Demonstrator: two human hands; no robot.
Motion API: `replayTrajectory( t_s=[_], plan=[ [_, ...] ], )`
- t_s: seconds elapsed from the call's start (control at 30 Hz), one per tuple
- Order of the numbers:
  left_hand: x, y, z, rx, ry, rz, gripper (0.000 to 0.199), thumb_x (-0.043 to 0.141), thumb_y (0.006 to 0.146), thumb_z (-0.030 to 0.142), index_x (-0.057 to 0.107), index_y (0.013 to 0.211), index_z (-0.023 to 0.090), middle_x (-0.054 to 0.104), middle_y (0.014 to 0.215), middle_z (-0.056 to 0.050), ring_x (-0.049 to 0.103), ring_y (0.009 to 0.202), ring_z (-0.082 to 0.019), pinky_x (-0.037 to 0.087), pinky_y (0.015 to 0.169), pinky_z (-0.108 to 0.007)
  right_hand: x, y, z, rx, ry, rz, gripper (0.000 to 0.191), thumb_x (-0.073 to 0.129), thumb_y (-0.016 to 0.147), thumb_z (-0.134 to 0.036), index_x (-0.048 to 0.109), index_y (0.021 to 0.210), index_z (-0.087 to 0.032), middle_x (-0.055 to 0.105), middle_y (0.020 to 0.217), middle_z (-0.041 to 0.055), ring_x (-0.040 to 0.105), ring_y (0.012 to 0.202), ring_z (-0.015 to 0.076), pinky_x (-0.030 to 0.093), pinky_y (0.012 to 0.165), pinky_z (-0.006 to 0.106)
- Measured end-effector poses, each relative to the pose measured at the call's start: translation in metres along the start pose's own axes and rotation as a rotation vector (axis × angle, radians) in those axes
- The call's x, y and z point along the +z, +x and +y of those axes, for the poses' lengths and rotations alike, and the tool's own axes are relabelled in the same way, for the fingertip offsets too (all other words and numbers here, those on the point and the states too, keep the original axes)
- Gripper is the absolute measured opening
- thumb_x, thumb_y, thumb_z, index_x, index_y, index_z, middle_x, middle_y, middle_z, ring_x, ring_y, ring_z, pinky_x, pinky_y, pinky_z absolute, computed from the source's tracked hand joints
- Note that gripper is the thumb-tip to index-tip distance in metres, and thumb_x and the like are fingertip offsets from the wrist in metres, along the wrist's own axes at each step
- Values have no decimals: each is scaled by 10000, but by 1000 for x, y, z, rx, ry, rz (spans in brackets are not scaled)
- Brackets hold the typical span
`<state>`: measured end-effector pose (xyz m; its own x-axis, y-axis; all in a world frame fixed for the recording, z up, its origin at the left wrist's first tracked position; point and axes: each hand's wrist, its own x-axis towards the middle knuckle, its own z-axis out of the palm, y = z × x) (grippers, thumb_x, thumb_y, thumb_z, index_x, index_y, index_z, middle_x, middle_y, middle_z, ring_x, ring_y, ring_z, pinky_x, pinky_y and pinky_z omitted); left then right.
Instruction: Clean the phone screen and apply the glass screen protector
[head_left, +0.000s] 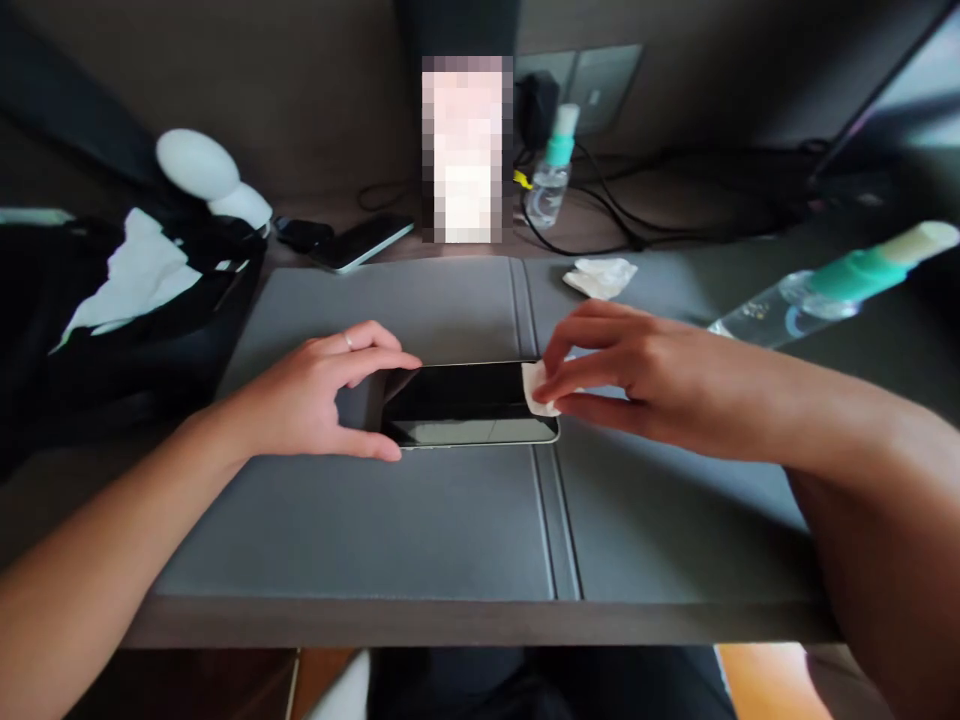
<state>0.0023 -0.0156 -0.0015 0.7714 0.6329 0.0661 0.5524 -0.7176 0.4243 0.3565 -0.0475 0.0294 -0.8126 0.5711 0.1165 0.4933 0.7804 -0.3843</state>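
Observation:
A phone with a dark, glossy screen lies flat, long side across, on the grey desk mat. My left hand grips its left end, thumb on the near edge and fingers on the far edge. In my right hand a small white folded wipe is pinched and pressed on the right end of the screen. The fingers partly cover the wipe and that end of the phone.
Behind my right hand lies a crumpled white tissue. A clear spray bottle leans at the right; another bottle stands at the back by black cables. A second phone and a black bag with tissue are at the left.

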Motion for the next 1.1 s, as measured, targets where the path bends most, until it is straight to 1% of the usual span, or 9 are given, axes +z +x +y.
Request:
replayTrajectory(
  t_s=[0.1,0.13,0.27,0.43,0.57,0.67,0.77,0.97,1.1],
  plan=[
    [-1,0,2,-2,28,-22,645,798,808,556,604,1353,271,600,1178,-63,548,785,-144,508,719,-286,-4,-7,2,6,14,-10,234,552,1003,-182,780,1008,-234,703,1020,69,607,1026,235,498,882,393],
    [-1,-1,2,-7,41,-42,645,797,815,541,588,1365,278,592,1186,-63,528,765,-137,505,709,-286,-4,-8,2,7,18,-16,228,561,993,-162,779,996,-228,703,1014,70,605,1032,235,500,874,386],
    [0,-2,0,0,67,-39,636,798,824,516,554,1371,303,564,1202,-60,482,738,-127,513,727,-301,-5,-10,1,15,27,-25,216,586,963,-107,776,967,-209,706,1008,72,605,1028,230,500,846,369],
    [0,-3,1,2,78,-38,628,789,837,505,541,1379,307,559,1209,-64,485,748,-130,525,745,-307,-5,-8,2,-4,-8,-5,210,590,953,-82,776,957,-181,701,965,78,597,999,225,487,870,376],
    [0,-2,2,-17,73,-54,627,787,828,522,570,1369,292,588,1201,-69,523,765,-137,530,737,-301,-5,-7,0,-21,-1,22,217,560,992,-129,771,1004,-180,698,994,83,593,1004,222,487,860,366],
    [0,-1,2,0,65,-41,626,784,832,527,580,1370,280,595,1189,-68,544,794,-147,522,728,-289,-2,-4,-2,-36,8,45,236,534,1021,-168,768,1027,-194,694,1012,79,590,1012,219,483,860,360],
    [0,1,1,8,51,-17,638,792,823,549,593,1361,271,595,1193,-58,558,814,-149,520,754,-291,4,4,-5,-30,23,42,234,535,1027,-181,767,1030,-204,689,1026,74,583,1009,215,477,855,349],
    [-1,3,4,-3,34,-27,646,781,814,587,620,1333,238,605,1181,-57,599,845,-160,532,790,-292,20,23,-17,-67,41,66,286,485,1059,-214,764,1070,-151,662,1063,114,557,996,223,458,896,374],
    [-2,2,4,-3,46,-25,656,778,811,593,621,1337,234,611,1196,-65,606,857,-170,535,792,-298,18,22,-19,-61,46,40,302,486,1064,-256,768,1054,-146,655,1041,119,556,998,232,455,920,394]
  ],
)
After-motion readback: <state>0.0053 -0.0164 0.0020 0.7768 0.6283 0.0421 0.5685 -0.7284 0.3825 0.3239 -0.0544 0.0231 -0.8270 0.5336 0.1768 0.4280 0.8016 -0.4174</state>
